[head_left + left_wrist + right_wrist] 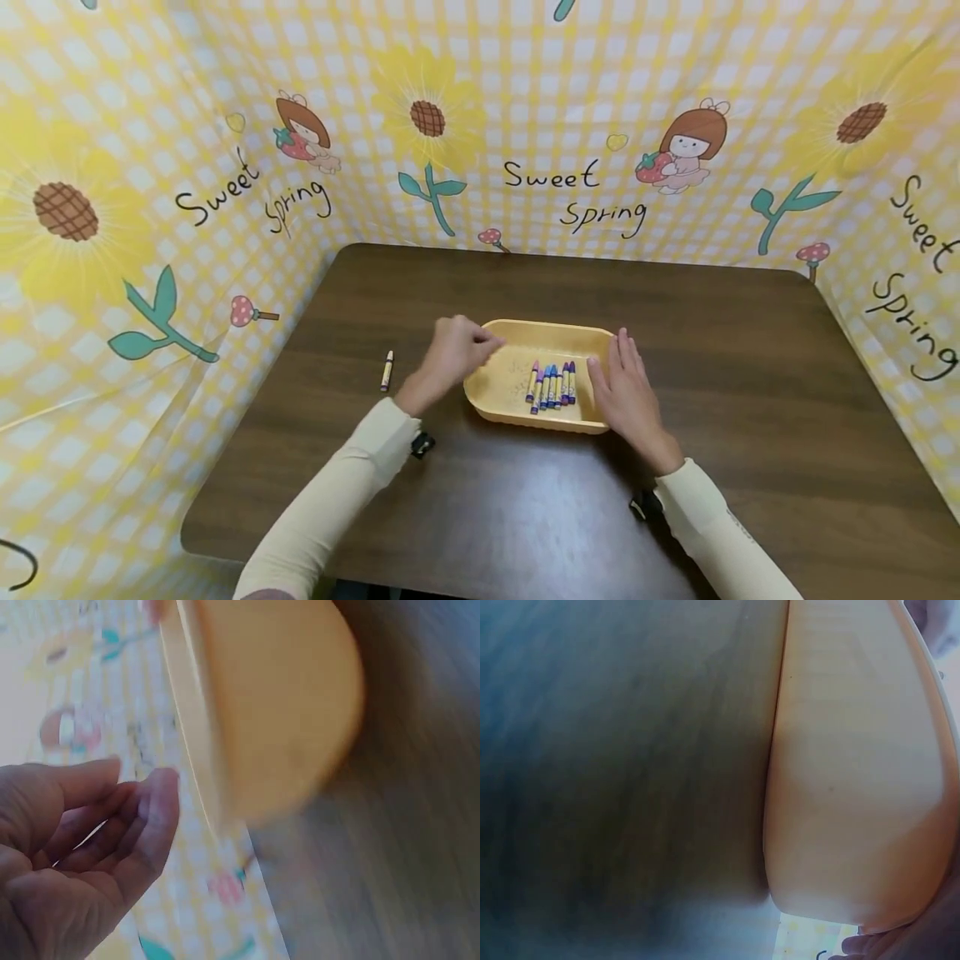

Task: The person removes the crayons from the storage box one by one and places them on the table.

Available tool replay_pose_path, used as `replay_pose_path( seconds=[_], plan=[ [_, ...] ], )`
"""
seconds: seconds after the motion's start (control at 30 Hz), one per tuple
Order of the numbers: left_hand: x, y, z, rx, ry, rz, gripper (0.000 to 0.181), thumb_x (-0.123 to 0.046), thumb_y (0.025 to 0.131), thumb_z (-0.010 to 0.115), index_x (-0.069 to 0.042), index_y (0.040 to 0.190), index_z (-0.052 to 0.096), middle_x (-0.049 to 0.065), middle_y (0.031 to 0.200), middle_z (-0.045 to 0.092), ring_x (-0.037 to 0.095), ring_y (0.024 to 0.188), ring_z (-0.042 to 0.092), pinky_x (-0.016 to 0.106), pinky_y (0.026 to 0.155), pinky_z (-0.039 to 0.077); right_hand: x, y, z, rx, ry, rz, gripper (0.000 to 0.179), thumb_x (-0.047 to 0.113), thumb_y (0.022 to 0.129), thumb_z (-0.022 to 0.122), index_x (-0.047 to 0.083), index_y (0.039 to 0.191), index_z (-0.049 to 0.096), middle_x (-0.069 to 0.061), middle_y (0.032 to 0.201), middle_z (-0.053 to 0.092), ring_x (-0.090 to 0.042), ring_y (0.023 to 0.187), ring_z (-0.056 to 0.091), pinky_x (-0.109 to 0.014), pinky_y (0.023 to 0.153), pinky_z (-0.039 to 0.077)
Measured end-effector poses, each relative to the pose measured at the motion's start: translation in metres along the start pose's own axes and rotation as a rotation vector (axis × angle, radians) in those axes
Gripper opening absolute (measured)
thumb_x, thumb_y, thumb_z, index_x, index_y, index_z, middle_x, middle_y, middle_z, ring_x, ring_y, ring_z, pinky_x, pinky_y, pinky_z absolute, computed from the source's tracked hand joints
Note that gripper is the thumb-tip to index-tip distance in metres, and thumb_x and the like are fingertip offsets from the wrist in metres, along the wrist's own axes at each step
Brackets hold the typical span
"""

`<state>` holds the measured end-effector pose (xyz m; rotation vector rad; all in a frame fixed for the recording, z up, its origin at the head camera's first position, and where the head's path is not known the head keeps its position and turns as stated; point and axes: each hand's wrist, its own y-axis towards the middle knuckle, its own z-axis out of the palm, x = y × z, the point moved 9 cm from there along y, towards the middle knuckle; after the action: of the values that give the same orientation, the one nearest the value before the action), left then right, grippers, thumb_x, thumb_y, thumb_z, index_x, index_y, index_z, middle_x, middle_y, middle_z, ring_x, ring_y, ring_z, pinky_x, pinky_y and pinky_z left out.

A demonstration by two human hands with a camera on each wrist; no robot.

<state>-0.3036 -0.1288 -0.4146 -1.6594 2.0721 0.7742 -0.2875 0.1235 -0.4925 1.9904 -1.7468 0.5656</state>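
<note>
Against a patterned cloth (540,75), a tray (551,340) sits on a dark bench (750,375). The right hand (628,393), fingers straight, rests at its right end; the left hand (455,348), loosely curved and holding nothing, hovers by the left rim. Crayons (553,387) lie inside, nearer the right hand. A lone crayon (387,372) lies left of the left hand, the tray's wall separating it from the others.

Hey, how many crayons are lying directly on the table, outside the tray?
1: that crayon lies on the brown table, left of the tray and the left hand. Any behind the arms would be hidden.
</note>
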Motion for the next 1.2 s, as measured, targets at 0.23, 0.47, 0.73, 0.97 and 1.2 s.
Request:
replay_pose_path(
  seconds=[0.23, 0.47, 0.73, 0.97, 1.2],
  plan=[
    [-0.037, 0.012, 0.059, 0.183, 0.131, 0.064, 0.022, -0.021, 0.095, 0.073, -0.006, 0.082, 0.083, 0.002, 0.069, 0.075, 0.002, 0.046, 0.045, 0.022, 0.053, 0.042, 0.0, -0.001, -0.001, -0.022, 0.0, -0.016, 0.072, 0.044, 0.109, 0.031, -0.006, 0.159, 0.016, -0.022, 0.17, 0.004, -0.041, 0.157, 0.007, -0.058, 0.125, 0.013],
    [-0.047, 0.016, 0.091, 0.304, 0.158, 0.025, 0.047, -0.011, 0.092, 0.072, -0.009, 0.047, 0.058, -0.006, 0.041, 0.04, 0.004, 0.037, 0.031, 0.018, 0.039, 0.023, -0.001, -0.001, -0.001, -0.041, 0.004, -0.022, 0.07, 0.041, 0.11, 0.034, -0.007, 0.158, 0.017, -0.022, 0.169, 0.006, -0.041, 0.157, 0.01, -0.056, 0.125, 0.014],
    [-0.044, 0.018, 0.109, 0.353, 0.186, -0.03, 0.056, -0.001, 0.088, 0.067, -0.017, 0.044, 0.036, -0.007, 0.039, 0.029, 0.005, 0.033, 0.029, 0.018, 0.037, 0.023, 0.002, -0.002, -0.003, -0.055, 0.009, -0.036, 0.068, 0.038, 0.11, 0.035, -0.007, 0.157, 0.018, -0.023, 0.169, 0.009, -0.042, 0.156, 0.011, -0.055, 0.126, 0.014],
    [-0.041, 0.02, 0.113, 0.331, 0.252, -0.025, 0.048, -0.004, 0.09, 0.069, -0.014, 0.052, 0.041, -0.005, 0.045, 0.038, 0.009, 0.04, 0.041, 0.019, 0.04, 0.034, 0.001, -0.002, -0.002, -0.061, 0.01, -0.028, 0.069, 0.04, 0.109, 0.036, -0.007, 0.158, 0.018, -0.023, 0.169, 0.009, -0.041, 0.156, 0.011, -0.056, 0.125, 0.015],
    [-0.036, 0.022, 0.112, 0.312, 0.285, -0.059, 0.028, -0.003, 0.091, 0.07, -0.007, 0.066, 0.058, 0.002, 0.055, 0.052, 0.012, 0.048, 0.053, 0.02, 0.043, 0.044, -0.001, -0.002, -0.002, -0.058, 0.017, -0.013, 0.072, 0.043, 0.109, 0.036, -0.005, 0.158, 0.018, -0.02, 0.17, 0.007, -0.04, 0.157, 0.01, -0.056, 0.125, 0.015]
  ],
)
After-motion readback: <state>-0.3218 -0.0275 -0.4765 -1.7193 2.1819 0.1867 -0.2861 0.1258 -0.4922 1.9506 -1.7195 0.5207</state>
